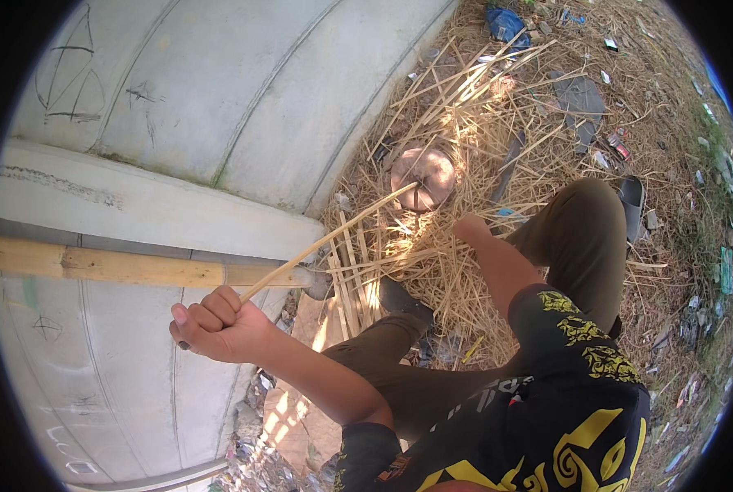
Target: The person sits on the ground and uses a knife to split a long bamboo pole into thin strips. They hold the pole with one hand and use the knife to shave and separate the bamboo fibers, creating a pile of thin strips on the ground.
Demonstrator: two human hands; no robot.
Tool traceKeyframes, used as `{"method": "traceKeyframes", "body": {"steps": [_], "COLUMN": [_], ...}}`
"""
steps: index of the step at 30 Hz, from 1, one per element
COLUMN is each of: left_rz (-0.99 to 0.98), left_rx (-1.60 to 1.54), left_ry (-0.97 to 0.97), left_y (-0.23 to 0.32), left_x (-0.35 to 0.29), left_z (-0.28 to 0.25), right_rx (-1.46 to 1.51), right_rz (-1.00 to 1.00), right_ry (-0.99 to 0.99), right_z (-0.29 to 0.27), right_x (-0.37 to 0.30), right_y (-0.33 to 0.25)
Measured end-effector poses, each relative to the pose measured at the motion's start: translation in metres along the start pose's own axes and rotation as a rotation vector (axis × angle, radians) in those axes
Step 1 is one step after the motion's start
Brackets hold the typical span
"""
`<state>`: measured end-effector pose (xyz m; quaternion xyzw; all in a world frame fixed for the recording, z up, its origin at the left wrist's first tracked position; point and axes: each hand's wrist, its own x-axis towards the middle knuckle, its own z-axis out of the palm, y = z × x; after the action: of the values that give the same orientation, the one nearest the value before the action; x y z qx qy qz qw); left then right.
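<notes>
1. the left hand point(223, 328) is gripping the lower end of 1 pale strip point(329, 239) in a tight fist.
2. the right hand point(469, 230) is appearing curled above the loose shavings point(440, 283); its fingers are partly hiding, so whether it is holding anything cannot be told.
3. the strip is running diagonally from the fist to the round stump point(425, 162); whether its tip is touching the stump cannot be told.
4. handling: the strip is probably weighing little, acting stiff but springy, and risking splinters; gripping near 1 end, clear of sharp edges, is likely suiting it.
5. appearance: the strip is looking long, narrow, yellowish and slightly bowed.
</notes>
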<state>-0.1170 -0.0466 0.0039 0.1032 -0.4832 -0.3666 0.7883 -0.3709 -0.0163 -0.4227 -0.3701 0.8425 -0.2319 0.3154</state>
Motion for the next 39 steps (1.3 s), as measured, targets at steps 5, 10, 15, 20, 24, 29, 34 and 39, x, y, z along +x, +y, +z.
{"method": "traceKeyframes", "body": {"steps": [5,10,15,20,24,29,34,39], "left_rz": [-0.012,-0.050,0.029,-0.048,-0.069,-0.021,-0.028,-0.115], "left_rx": [0.041,0.018,-0.134,-0.106,-0.135,-0.101,-0.190,-0.432], "left_ry": [0.129,0.134,-0.082,-0.298,-0.421,-0.301,-0.281,-1.034], "left_y": [-0.007,0.006,0.012,0.012,0.008,0.001,-0.002,0.004], "left_x": [0.020,0.011,-0.012,-0.044,-0.048,-0.048,-0.041,-0.013], "left_z": [-0.032,-0.030,0.017,0.033,0.035,0.039,0.037,0.008], "right_rx": [-0.023,0.009,0.098,0.762,0.912,0.926,0.865,0.752], "right_rz": [0.048,0.153,0.000,0.139,0.096,0.246,0.145,-0.209], "right_ry": [-0.083,-0.359,-0.218,-0.116,0.062,-0.361,-0.309,0.029], "right_z": [0.007,-0.017,-0.086,-0.146,-0.098,-0.064,-0.058,-0.103], "right_x": [0.013,-0.006,-0.010,-0.108,-0.121,-0.116,-0.104,-0.128], "right_y": [0.032,0.002,-0.038,-0.097,-0.065,-0.068,-0.076,-0.110]}}
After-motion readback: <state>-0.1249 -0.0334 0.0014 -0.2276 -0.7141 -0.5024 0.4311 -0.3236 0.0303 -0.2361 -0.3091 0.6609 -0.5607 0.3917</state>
